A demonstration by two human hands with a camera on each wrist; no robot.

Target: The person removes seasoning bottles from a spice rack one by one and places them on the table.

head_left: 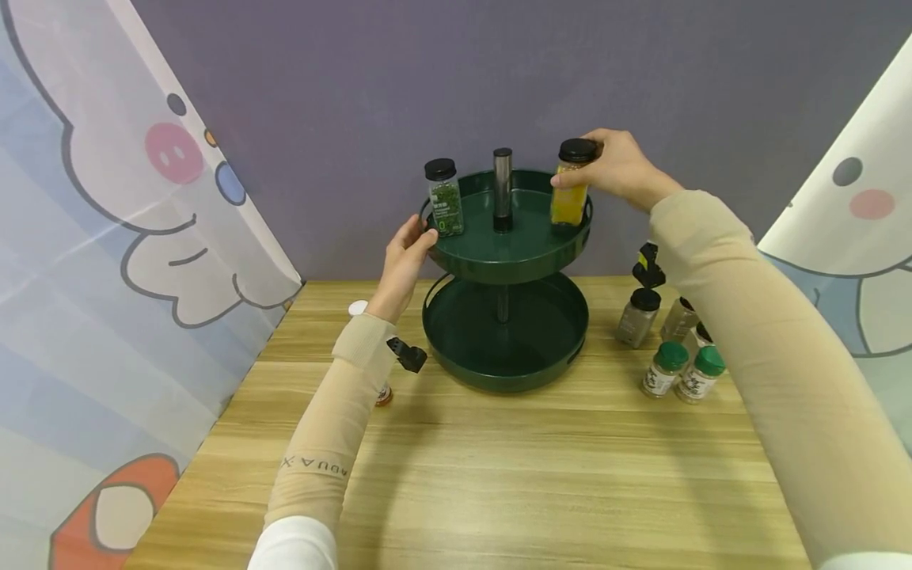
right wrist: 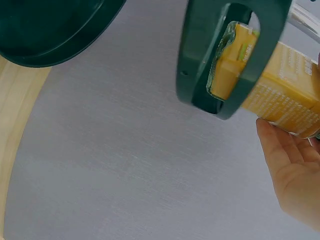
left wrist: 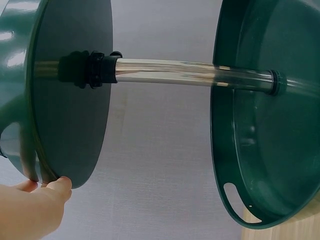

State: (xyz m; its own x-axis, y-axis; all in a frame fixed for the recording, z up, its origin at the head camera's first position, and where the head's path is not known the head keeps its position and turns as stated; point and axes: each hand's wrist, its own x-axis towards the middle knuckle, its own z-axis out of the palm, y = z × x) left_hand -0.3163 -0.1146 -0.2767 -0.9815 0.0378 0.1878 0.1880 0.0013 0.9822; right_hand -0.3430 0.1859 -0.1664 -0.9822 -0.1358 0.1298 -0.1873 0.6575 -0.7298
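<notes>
My right hand (head_left: 623,170) grips a black-lidded spice jar with yellow contents (head_left: 568,202) near its top. The jar stands upright at the right side of the upper tier (head_left: 523,245) of a dark green two-tier rotating tray. In the right wrist view, the base of this yellow jar (right wrist: 280,75) shows through the tier's handle slot. My left hand (head_left: 404,265) holds the upper tier's left rim, with fingertips (left wrist: 62,184) at its underside edge in the left wrist view. Beside that hand stands a black-lidded jar of green herbs (head_left: 446,207).
The lower tier (head_left: 502,376) stands on the wooden table (head_left: 513,491), joined by a metal post (left wrist: 170,72). At right are several spice jars, including a grey black-lidded one (head_left: 637,321) and a green-lidded one (head_left: 663,372). Another jar (head_left: 383,396) is partly hidden behind my left forearm.
</notes>
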